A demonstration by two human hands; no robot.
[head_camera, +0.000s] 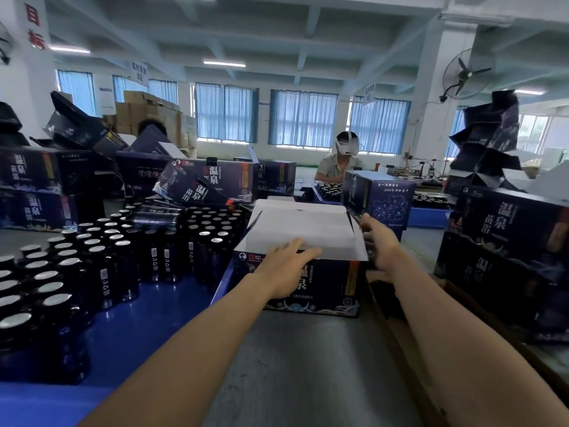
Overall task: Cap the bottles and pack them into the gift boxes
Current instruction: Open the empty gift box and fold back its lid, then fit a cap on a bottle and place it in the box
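A dark blue gift box [326, 282] stands on the grey table in front of me, its white top flaps [304, 229] folded over the opening. My left hand [286, 263] lies flat on the near flap, fingers straight, pressing it down. My right hand [380, 241] is at the box's right end, fingers against the side flap. Several dark bottles [101, 263] stand in a blue tray [147, 309] to the left, some with silver foil tops, others farther back with black caps. The box's contents are hidden.
Stacks of closed gift boxes [508, 241] stand on the right and more gift boxes [37, 186] at the far left. An open brown carton [400, 318] sits at my right forearm. Across the table a person [340, 164] wearing a headset works over another bottle tray.
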